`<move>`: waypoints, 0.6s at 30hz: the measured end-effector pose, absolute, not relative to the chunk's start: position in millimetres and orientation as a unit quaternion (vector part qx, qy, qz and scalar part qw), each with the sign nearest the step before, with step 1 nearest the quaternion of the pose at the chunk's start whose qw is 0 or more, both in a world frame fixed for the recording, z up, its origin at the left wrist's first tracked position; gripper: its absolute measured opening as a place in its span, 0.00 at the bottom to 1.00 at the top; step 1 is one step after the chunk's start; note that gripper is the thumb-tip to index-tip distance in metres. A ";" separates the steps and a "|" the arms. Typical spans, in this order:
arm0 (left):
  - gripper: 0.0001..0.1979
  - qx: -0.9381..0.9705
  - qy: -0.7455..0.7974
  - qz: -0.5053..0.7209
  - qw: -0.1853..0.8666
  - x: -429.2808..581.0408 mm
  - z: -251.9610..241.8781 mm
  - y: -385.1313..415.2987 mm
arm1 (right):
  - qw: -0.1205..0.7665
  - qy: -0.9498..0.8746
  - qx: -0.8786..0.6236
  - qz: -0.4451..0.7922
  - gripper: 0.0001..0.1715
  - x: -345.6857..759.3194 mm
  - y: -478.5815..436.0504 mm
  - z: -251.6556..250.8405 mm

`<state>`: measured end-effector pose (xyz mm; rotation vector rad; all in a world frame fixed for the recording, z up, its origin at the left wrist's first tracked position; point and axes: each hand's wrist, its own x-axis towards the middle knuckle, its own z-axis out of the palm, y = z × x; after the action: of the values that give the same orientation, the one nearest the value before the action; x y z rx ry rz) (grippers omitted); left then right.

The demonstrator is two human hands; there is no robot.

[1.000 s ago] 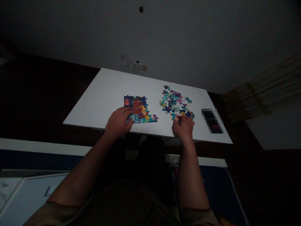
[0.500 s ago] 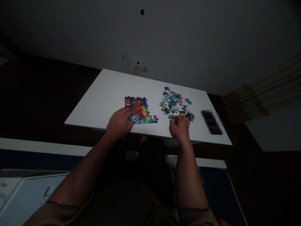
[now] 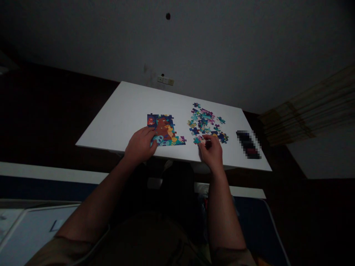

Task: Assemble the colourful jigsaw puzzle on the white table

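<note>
A partly joined jigsaw puzzle (image 3: 165, 129) with a brown figure and a yellow one lies near the front edge of the white table. Across its lower left corner rests my left hand (image 3: 141, 143), fingers stretched out and flat. To the right, my right hand (image 3: 212, 150) pinches a teal and pink puzzle piece (image 3: 198, 140) between thumb and fingers, low over the table. Just beyond that hand spreads a heap of loose puzzle pieces (image 3: 204, 120) in teal, purple and yellow. My fingers hide part of the heap's near side.
The white table (image 3: 111, 118) ends close in front of my body. A dark, pixelated object (image 3: 249, 145) lies by its right edge. Behind stands a grey wall with a socket strip (image 3: 165, 80), and a striped curtain (image 3: 296, 114) hangs at the right.
My right hand has drawn slightly left and turned, bringing a puzzle piece out from the near side of the heap. My left hand stays in place on the puzzle.
</note>
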<state>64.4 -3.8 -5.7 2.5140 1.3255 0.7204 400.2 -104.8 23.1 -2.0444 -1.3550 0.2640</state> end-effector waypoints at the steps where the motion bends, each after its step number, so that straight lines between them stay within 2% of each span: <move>1: 0.22 0.853 0.450 0.245 0.104 64.4 -5.4 -3.9 | 0.326 -0.519 -0.784 0.099 0.23 399.2 -105.4 24.1; 8: 0.20 0.855 0.450 0.236 0.106 63.0 -4.1 -3.3 | 0.335 -0.511 -0.789 0.063 0.27 401.6 -110.9 19.7; 14: 0.21 0.861 0.443 0.234 0.094 62.1 -7.3 -2.5 | 0.404 -0.506 -0.759 0.065 0.19 417.5 -108.0 -0.1; 18: 0.20 0.862 0.440 0.236 0.088 61.5 -8.6 -2.0 | 0.400 -0.509 -0.759 0.062 0.18 416.5 -103.7 -4.7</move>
<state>61.5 -2.0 -8.6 2.5657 1.3086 0.7031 416.5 -103.7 -4.7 -1.9211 -1.2882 0.1573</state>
